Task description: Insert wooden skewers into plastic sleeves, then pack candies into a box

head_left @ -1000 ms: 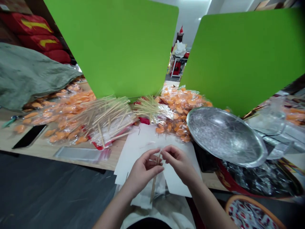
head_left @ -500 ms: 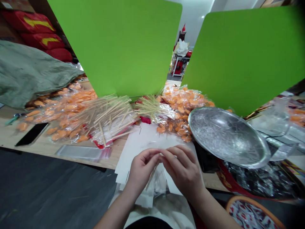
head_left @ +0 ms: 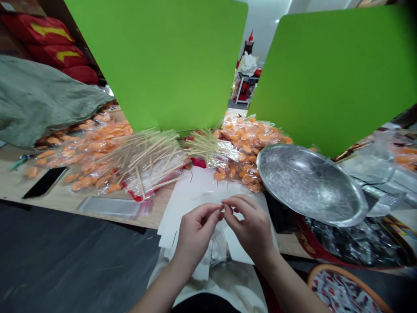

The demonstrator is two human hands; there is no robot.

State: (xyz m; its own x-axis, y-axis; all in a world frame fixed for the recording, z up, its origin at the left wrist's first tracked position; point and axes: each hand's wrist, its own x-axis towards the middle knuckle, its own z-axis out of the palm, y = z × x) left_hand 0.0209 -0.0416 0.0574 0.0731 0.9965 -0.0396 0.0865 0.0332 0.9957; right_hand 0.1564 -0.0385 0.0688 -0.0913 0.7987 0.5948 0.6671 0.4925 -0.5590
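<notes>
My left hand [head_left: 197,226] and my right hand [head_left: 249,224] meet at the fingertips above white card sheets [head_left: 202,187]. Thumb and forefinger of each hand are pinched together. Whatever sits between the fingertips is too small to make out. Below the hands, clear plastic [head_left: 219,248] and white pieces lie over my lap. Just beyond the sheets are packets of thin wooden sticks [head_left: 153,152] and a smaller bundle of sticks [head_left: 203,145]. A heap of orange pieces in clear wrappers [head_left: 252,139] rises behind the sheets.
A shiny metal bowl [head_left: 309,187] leans at the right, above a red-rimmed tray [head_left: 306,237] of dark wrapped items. Lower right stands an orange basket [head_left: 312,271] of small packets. Clear bags [head_left: 110,206] and a phone [head_left: 44,182] lie left. Green panels [head_left: 163,65] border the back.
My right hand's fingers have curled into a tighter pinch and drawn slightly away from the left hand's. A thin stick-like piece seen below the hands earlier no longer shows clearly.
</notes>
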